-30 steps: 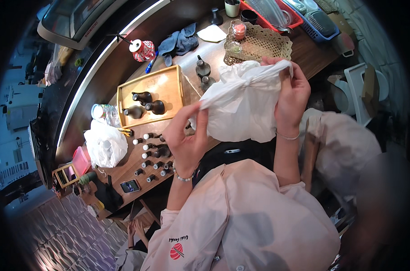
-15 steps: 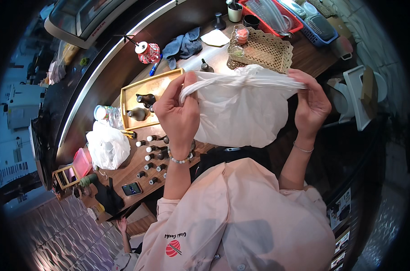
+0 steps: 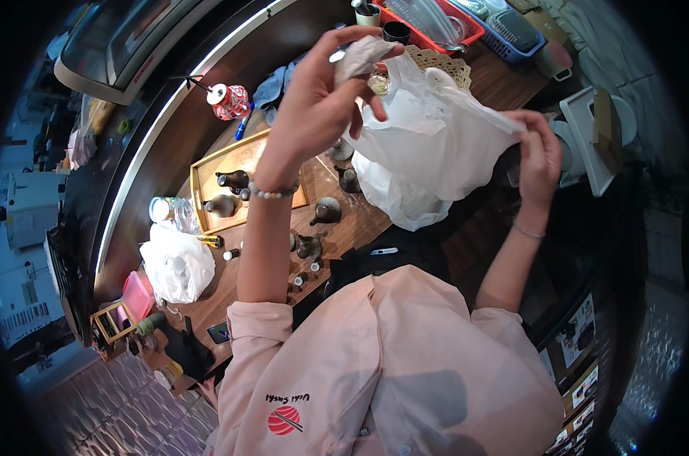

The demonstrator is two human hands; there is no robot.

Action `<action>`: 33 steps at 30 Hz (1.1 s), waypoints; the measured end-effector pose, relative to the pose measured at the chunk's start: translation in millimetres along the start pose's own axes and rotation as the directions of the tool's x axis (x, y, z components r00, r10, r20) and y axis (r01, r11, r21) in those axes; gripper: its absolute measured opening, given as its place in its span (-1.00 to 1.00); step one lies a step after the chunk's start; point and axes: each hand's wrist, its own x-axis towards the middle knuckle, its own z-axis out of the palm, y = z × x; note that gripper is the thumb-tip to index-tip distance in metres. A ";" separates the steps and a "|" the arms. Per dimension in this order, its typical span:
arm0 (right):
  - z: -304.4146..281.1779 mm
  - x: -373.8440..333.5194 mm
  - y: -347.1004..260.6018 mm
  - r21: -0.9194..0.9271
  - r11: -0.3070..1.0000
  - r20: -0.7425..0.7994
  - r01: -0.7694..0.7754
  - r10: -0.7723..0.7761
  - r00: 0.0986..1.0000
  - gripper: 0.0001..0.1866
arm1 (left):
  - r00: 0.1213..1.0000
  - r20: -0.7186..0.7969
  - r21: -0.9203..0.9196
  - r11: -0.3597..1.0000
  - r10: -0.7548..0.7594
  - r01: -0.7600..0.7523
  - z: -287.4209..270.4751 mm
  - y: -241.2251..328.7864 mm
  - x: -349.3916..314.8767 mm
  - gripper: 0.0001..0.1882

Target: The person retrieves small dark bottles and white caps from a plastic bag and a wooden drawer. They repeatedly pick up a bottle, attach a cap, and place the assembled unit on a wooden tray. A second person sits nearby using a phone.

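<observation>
A thin white plastic bag (image 3: 436, 140) hangs spread out in front of me over the wooden counter, its mouth pulled wide. My right hand (image 3: 540, 156) is closed on the bag's edge at the right. Raised above the bag's left side, my left hand (image 3: 314, 106) grips a crumpled white wad (image 3: 362, 61), which looks like tissue or paper, between thumb and fingers. Small dark pouring bottles (image 3: 327, 211) stand on the counter below and left of the bag. Partly hidden behind the bag is a woven beige basket (image 3: 451, 67).
A wooden tray (image 3: 200, 178) with dark bottles is left of my forearm. Nearby sit a full white bag (image 3: 177, 262) and a red-and-white jar (image 3: 230, 102). Red (image 3: 466, 34) and blue (image 3: 523, 53) baskets stand far right. Part of another person's hand (image 3: 208, 389) shows at lower left.
My left hand has let go of the bag's edge and moved up, now with a white wad in it. The bag has opened and sagged, while my right hand keeps its hold.
</observation>
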 end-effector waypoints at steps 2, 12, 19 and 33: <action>0.6 -6.3 -17.2 -0.052 0.984 0.052 0.171 -0.169 0.984 -0.69 | 0.998 0.035 0.086 0.995 -0.060 0.057 4.7 -20.2 -0.9 -0.43; 81.8 -42.1 32.0 -0.833 0.531 0.471 0.154 0.537 0.700 -0.63 | 0.998 -0.065 0.112 0.993 -0.019 0.026 8.4 -60.1 -11.7 -0.32; 76.2 -72.6 -14.8 -0.869 0.492 0.364 -0.052 0.708 0.605 -0.54 | 0.994 -0.098 0.376 0.926 0.056 -0.015 -2.1 -79.5 -34.9 -0.33; 73.5 -88.4 103.4 -0.878 0.319 0.056 -0.357 0.809 0.585 -0.37 | 0.956 0.115 0.754 0.651 -0.268 0.092 -1.3 -79.6 -67.9 -0.28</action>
